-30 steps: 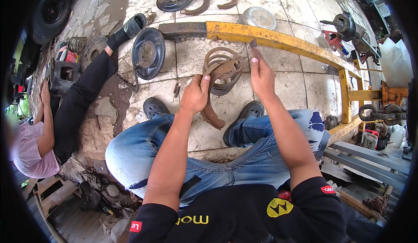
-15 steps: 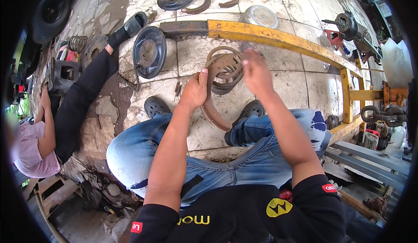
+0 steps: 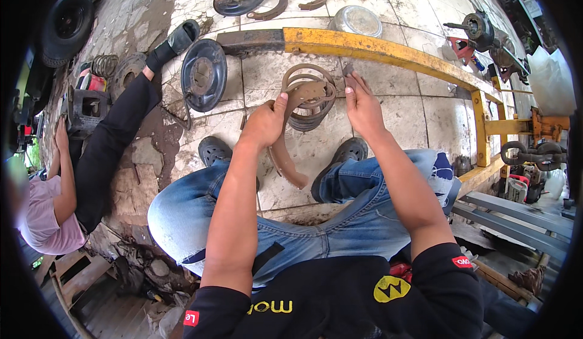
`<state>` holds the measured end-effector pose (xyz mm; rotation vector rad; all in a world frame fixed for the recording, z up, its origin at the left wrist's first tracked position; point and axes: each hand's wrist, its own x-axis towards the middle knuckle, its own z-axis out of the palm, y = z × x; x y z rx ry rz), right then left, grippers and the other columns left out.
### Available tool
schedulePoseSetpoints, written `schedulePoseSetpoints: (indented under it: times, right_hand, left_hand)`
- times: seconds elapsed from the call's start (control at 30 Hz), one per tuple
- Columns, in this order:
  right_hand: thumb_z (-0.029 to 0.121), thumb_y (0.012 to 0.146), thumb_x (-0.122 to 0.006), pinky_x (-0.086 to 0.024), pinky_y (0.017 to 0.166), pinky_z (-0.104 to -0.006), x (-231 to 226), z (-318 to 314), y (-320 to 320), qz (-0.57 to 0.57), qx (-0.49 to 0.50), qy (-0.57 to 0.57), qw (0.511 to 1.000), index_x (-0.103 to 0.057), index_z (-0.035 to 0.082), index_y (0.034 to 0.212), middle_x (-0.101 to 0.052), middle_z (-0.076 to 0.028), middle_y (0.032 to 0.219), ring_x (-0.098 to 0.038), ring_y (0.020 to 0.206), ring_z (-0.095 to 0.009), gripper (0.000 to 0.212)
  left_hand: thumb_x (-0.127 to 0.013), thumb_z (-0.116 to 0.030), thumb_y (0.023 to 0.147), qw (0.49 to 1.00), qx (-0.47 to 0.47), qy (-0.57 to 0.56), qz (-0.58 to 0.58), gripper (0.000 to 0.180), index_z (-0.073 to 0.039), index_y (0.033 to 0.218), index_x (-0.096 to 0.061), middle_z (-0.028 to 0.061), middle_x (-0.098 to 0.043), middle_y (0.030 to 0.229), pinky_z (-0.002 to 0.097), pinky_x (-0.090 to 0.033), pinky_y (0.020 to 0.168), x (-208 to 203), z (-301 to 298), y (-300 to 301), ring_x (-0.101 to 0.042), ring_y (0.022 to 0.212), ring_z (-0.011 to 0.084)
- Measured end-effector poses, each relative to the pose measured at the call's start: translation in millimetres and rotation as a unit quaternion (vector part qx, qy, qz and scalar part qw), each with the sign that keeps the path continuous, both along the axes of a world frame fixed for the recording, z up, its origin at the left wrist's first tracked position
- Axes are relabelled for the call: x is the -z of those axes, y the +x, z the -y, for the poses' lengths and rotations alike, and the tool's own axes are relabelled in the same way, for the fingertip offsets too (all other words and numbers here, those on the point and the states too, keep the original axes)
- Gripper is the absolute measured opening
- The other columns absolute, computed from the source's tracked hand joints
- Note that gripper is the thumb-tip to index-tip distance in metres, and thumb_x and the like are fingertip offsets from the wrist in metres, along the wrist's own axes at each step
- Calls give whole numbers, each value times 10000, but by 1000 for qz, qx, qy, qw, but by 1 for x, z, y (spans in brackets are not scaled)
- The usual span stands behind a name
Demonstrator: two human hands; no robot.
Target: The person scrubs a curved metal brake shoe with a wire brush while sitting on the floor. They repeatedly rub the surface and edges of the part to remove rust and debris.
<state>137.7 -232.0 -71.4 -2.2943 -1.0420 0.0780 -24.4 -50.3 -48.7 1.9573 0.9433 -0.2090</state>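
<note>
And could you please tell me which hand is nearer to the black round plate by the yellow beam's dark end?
Left. The left hand is right of the black round plate, closer to the person; the right hand is farther right.

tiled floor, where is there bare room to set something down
Bare tile lies right of the right hand, between the yellow beam and the jeans, toward the yellow post. A second patch lies beyond the beam, between the round metal pan and the red stand. Crowded: where the left hand holds a curved rusty piece in front of the coil spring.
</note>
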Motion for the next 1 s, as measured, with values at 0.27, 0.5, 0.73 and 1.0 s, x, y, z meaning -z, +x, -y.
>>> schedulePoseSetpoints:
  times: [0.27,0.5,0.73,1.0]
  right_hand:
    - [223,1004,-476,-331,1143,-451,1,-7,-19,96,-115,-12,989,-579,72,1312,-506,-132,1430,-429,1360,-325,359]
    - [210,1008,-462,-361,1113,-457,-17,-8,-35,125,-211,31,969,-583,81,1305,-525,-128,1411,-463,1326,-336,345]
    - [223,1007,-468,-352,1129,-457,-1,-8,-7,110,-41,40,992,-582,82,1302,-548,-136,1382,-449,1344,-319,346]
    - [249,1012,-475,-345,1142,-420,4,-5,5,-22,-11,27,999,-604,99,1297,-531,-106,1412,-434,1362,-317,347]
  left_hand:
    - [-255,-643,982,1000,6,-15,6,828,73,1208,-604,313,-615,1183,454,-425,1000,0,-1,-1,-568,1164,429]
    - [-256,-636,985,1000,13,-23,-15,822,74,1210,-603,312,-614,1184,450,-419,1008,-7,-4,0,-561,1171,432]
    - [-252,-637,986,1000,5,-8,2,832,88,1193,-604,317,-618,1169,458,-424,1002,2,-2,1,-570,1154,436]
    - [-259,-637,985,1000,9,-4,5,822,76,1176,-620,316,-624,1154,459,-433,991,0,-2,2,-575,1143,437]
